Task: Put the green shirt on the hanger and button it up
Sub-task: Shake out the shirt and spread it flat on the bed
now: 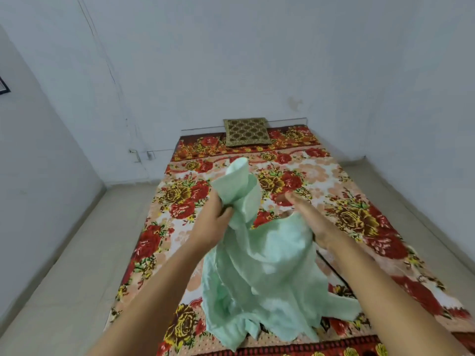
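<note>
A home bedroom: floral-covered bed (pixel 295 176), cushion (pixel 247 131), plain walls (pixel 231 60)

A: Counts per kind?
B: Green shirt (pixel 259 265): 1. Hands: 2, i.e. left hand (pixel 210 224) and right hand (pixel 308 217).
A: Anything else?
B: Floral blanket (pixel 359 222): 1. Patterned cushion (pixel 246 131): 1. That's all I can count.
</note>
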